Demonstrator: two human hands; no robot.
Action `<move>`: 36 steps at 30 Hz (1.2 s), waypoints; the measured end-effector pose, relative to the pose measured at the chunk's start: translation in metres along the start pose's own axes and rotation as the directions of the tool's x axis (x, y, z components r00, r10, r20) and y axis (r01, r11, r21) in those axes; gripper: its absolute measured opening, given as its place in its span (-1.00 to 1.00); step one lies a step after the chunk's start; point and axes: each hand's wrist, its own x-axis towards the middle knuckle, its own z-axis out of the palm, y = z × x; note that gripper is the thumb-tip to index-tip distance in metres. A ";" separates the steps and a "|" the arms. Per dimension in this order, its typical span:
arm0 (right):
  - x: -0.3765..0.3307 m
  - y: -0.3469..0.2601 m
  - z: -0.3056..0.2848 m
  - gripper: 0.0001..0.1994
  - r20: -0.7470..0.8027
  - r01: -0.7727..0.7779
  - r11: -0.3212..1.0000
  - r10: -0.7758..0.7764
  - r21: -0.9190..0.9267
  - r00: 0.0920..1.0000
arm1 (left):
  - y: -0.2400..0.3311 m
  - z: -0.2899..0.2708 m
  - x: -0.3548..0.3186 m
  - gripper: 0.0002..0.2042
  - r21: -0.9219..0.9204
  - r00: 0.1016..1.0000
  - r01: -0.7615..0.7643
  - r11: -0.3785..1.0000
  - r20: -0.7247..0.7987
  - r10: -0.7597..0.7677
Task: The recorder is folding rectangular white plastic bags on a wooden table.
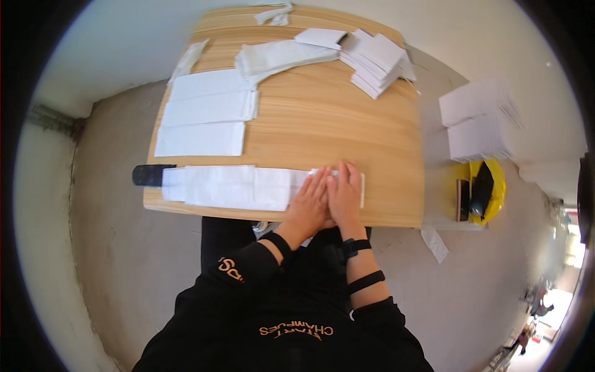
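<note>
Along the near edge of the wooden table lies a row of overlapping flat white paper pieces (pixel 222 186). Both my hands press down near its right end. My left hand (pixel 305 208) lies with straightened fingers slanting up to the right. Beside it and touching it, my right hand (pixel 344 197) rests with its fingers pointing away from me. Whatever paper is directly under the palms is hidden. Past the right hand, a narrow white edge of paper shows. A flat black object (pixel 147 175) sticks out from under the row's left end.
Three stacks of white folded paper (pixel 199 139) lie at the table's left. Farther back are a long white bundle (pixel 288 57) and a fanned pile of white pieces (pixel 374 59). Right of the table (pixel 347 124) stand tall white stacks (pixel 477 136) and a yellow bag (pixel 496 198).
</note>
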 end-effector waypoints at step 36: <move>0.004 -0.024 -0.012 -0.63 -0.122 -0.230 0.963 0.248 0.141 0.961 | -0.200 -0.101 -0.175 -0.83 -0.693 0.305 0.603 0.395 -0.257 -0.917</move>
